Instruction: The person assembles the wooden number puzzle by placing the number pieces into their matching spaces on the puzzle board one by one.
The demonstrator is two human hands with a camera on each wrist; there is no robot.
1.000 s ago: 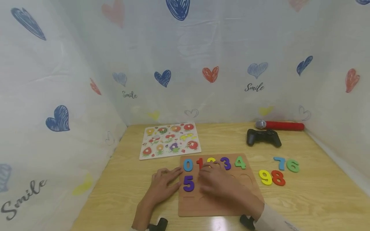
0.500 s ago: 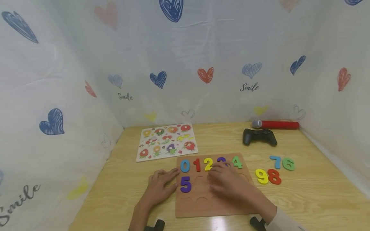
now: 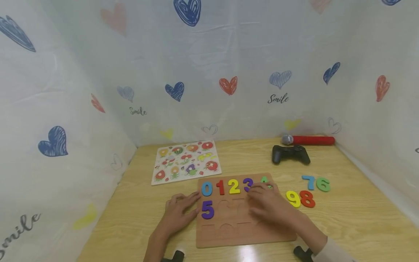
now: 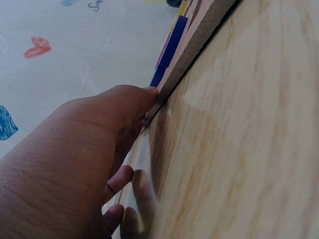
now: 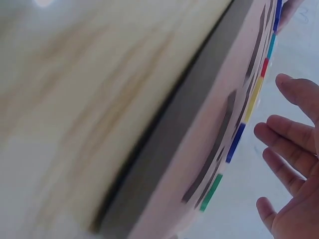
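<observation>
A brown number puzzle board (image 3: 229, 234) lies on the table. Its top row holds a blue 0 (image 3: 207, 189), a red 1 (image 3: 220, 187), a yellow 2 (image 3: 234, 186), a purple 3 (image 3: 247, 184) and a green 4 (image 3: 264, 180), partly covered. Below the 0 is a purple 5 (image 3: 207, 210). My left hand (image 3: 179, 212) touches the board's left edge, thumb tip against its side in the left wrist view. Above the board's right part hovers my right hand (image 3: 270, 203), holding nothing; the right wrist view shows its fingers (image 5: 291, 132) spread and loosely bent, apart from the pieces.
Right of the board lie a yellow 9 (image 3: 293, 199), a red 8 (image 3: 307, 199), a blue 7 (image 3: 308, 182) and a green 6 (image 3: 323, 184). Behind stand a black game controller (image 3: 290, 154), a red microphone (image 3: 311, 140) and a fruit puzzle board (image 3: 186, 162). A heart-print curtain (image 3: 196, 116) encloses the table.
My right hand has moved rightward over the board, from near the 2 to below the 4, uncovering the 1 and 2. The left hand keeps its place at the board's edge.
</observation>
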